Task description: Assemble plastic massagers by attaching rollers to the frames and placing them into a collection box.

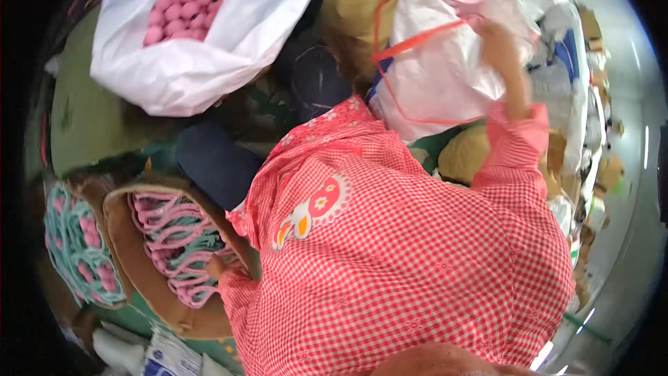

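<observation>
My right hand point(492, 40) reaches out to the far right and touches the mouth of a white woven sack point(438, 83). Something pink point(467, 5) shows there beside its fingers, which are smeared by motion. A red cord point(421, 43) lies loosely across that sack. Down at the left, my left hand point(217, 265) rests over a round brown cardboard container point(129, 251). Rows of looped pink rope point(182, 240) fill it, with teal rope point(204, 238) between them. The left hand's fingers are small and mostly hidden against the ropes.
A white sack point(195, 73) of pink balls point(188, 10) stands at the far left. Beside the brown container is another with teal ropes and pink balls point(83, 244). A tan sack point(355, 14) stands far centre; a dark blue seat-like thing point(217, 163) is near me. Boxes and bags line the right.
</observation>
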Demonstrator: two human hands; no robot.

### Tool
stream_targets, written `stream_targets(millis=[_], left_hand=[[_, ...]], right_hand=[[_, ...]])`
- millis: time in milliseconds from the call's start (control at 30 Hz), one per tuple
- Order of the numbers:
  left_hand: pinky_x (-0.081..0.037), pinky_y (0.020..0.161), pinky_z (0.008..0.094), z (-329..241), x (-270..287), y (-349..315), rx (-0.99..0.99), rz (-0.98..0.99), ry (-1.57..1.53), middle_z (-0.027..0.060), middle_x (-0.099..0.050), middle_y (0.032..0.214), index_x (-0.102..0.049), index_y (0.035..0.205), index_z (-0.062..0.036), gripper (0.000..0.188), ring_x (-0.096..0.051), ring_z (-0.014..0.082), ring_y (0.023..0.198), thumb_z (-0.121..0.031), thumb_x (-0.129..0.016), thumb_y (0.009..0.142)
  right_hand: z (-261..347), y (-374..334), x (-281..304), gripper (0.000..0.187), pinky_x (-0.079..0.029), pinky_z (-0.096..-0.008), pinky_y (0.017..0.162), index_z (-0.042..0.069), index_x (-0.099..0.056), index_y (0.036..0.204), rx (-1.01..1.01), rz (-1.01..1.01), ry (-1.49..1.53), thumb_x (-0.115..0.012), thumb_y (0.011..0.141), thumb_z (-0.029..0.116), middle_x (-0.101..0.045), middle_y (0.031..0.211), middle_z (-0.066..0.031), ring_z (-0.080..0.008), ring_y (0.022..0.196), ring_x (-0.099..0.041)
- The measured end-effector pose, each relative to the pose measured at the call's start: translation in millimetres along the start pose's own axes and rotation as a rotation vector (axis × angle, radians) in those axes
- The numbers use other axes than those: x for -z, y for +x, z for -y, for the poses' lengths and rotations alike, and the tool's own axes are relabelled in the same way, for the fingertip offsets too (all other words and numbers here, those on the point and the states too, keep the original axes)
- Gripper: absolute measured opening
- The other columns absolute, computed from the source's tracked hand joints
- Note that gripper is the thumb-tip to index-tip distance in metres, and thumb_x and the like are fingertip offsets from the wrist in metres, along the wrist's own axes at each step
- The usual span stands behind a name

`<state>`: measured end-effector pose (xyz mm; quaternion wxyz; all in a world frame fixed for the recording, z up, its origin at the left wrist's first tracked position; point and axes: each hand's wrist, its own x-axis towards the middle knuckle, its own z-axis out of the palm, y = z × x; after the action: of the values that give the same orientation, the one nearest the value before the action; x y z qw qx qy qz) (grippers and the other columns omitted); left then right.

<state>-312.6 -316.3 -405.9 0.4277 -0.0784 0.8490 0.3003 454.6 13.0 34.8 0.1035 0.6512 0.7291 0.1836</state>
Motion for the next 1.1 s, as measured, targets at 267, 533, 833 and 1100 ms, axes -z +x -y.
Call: stream_targets(millis=[267,533,833,1100], left_hand=[[-0.046,0.063,0.0364,-21,30,-7,-0.281,-0.129,0.105,0.0116,-0.061,0.09,-0.06,0.103,0.0079,0.036,-0.053,0.0235,0.068,-0.019,-0.061,0.079],[-0.044,0.082,0.0356,-139,-14,-140,-0.864,-0.418,-0.028,0.0131,-0.06,0.104,-0.061,0.109,0.0071,0.032,-0.054,0.0227,0.091,-0.009,-0.053,0.083],[-0.046,0.089,0.031,-236,-60,-273,-1.218,-0.329,-0.175,0.0124,-0.061,0.114,-0.059,0.115,0.0046,0.025,-0.058,0.021,0.101,-0.01,-0.055,0.094],[-0.046,0.087,0.0284,-292,-124,-358,-1.412,0.043,-0.269,0.0074,-0.062,0.103,-0.06,0.105,0.0018,0.014,-0.059,0.0162,0.093,-0.001,-0.053,0.094]], right_hand=[[62,7,-42,0.03,-0.044,-0.0433,0.093,0.001,-0.058,0.112,-0.018,0.6,0.435,-0.056,0.086,0.015,-0.061,0.115,-0.0222,-0.0373,0.103,-0.057],[-28,77,-87,0.039,-0.046,-0.0374,0.091,0.004,-0.058,0.119,0.157,-0.122,0.477,-0.067,0.084,0.02,-0.055,0.126,-0.0165,-0.0325,0.114,-0.054],[-61,117,-57,0.026,-0.049,-0.0414,0.071,0.006,-0.061,0.106,0.166,-0.352,0.481,-0.057,0.094,0.028,-0.066,0.09,-0.0192,-0.0376,0.081,-0.063],[-42,115,35,0.026,-0.045,-0.0349,0.065,0.004,-0.058,0.111,-0.043,-0.731,0.769,-0.054,0.098,0.026,-0.056,0.075,-0.0152,-0.0205,0.069,-0.053]])
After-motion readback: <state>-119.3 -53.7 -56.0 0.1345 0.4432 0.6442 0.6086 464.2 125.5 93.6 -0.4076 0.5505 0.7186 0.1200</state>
